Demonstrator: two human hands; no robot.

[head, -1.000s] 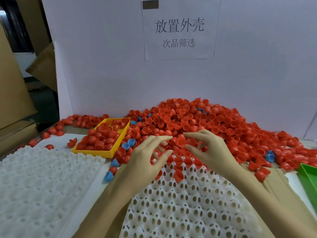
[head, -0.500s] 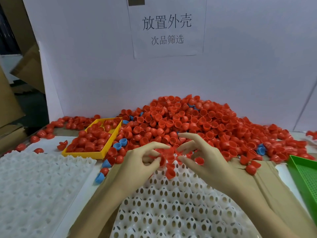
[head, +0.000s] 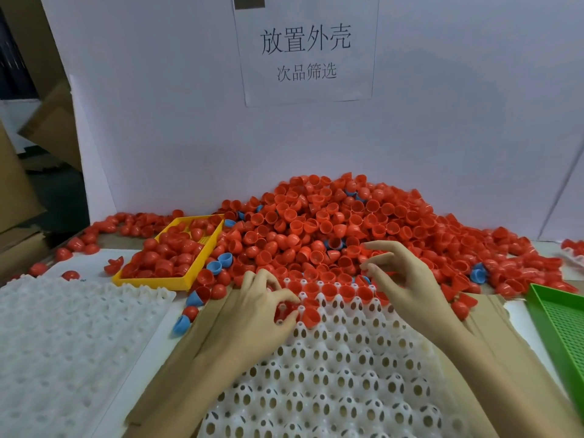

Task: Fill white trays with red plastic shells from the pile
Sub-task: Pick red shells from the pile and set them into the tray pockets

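Hanging on the white board [head: 442, 121] behind your bench is one paper sign [head: 306, 52], reading 放置外壳 in large print and 次品筛选 below it in smaller print. You are working with both hands over the far end of the white tray [head: 331, 374] in front of you. Your left hand [head: 259, 308] is curling its fingers round a red shell [head: 286, 308] at the tray's far left corner, thumb and fingertips pinching it. Your right hand [head: 407, 279] is hovering just above the far row with its fingers loosely spread, holding nothing. About six red shells are sitting in the far row of pockets [head: 328, 290], and one more [head: 311, 316] is lying tilted in the next row. A pile of red shells [head: 347, 222], too many to count, is spreading behind the tray, with roughly ten blue shells [head: 218, 263] mixed in. You are also keeping a second white tray [head: 63, 343] at your left, one yellow bin [head: 177, 248] holding red shells, and one green basket [head: 562, 327] at your right.
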